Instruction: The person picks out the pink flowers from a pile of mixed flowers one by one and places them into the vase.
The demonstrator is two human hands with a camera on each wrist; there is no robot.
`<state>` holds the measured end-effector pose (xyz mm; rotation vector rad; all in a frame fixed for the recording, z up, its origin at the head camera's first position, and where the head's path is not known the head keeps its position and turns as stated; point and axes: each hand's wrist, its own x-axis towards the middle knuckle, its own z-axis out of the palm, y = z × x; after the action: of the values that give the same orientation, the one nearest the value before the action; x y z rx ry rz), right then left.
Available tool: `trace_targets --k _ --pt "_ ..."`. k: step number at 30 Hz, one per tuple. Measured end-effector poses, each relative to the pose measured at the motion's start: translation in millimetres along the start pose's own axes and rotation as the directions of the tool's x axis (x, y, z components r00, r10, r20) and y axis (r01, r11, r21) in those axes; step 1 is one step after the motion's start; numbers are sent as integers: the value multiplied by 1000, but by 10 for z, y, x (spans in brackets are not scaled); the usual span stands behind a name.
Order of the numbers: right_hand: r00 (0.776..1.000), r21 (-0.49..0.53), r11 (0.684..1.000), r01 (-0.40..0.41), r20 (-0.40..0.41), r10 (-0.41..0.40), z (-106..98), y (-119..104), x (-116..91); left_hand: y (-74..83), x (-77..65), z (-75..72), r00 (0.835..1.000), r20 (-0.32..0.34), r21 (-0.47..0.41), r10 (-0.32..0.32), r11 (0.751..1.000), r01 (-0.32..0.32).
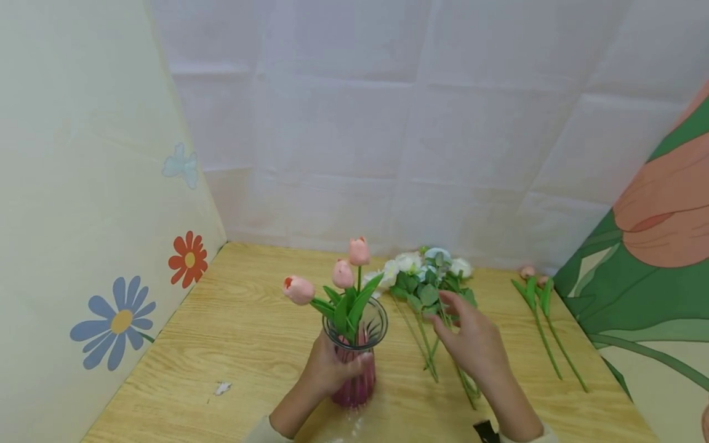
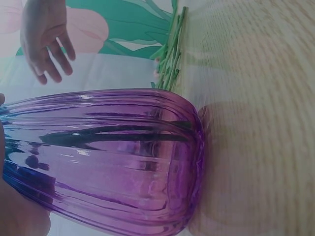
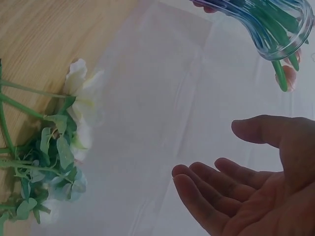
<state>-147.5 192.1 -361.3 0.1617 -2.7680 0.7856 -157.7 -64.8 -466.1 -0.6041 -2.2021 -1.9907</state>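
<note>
The left hand [image 1: 331, 368] grips one vase [image 1: 353, 389], thumb across its near side; three pink tulips [image 1: 343, 274] stand in it, blooms beyond that hand. The right hand [image 1: 475, 341], fingers loosely spread, hovers near a bunch of white and pale-blue flowers [image 1: 410, 263], too overlapped to count. Rightward of it, two more tulips [image 1: 532, 294] lie near the worktop's [image 1: 249, 295] right edge. Left of the left hand, wood reaches the left edge, bearing one white scrap [image 1: 223, 388].
</note>
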Motion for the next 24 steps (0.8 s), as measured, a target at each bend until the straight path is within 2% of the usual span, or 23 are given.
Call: trace_targets --k 6,14,24 --pt "999 -22 999 -26 24 27 -35 117 20 -19 0 1 1000 5 -4 -29 1000 29" --pt "999 -40 999 -37 31 38 -82 268 20 -23 2 7 1000 -2 -6 -19 1000 19" --pt "988 -63 992 -114 94 119 -140 568 33 -8 -6 4 1000 -5 2 -15 1000 15"
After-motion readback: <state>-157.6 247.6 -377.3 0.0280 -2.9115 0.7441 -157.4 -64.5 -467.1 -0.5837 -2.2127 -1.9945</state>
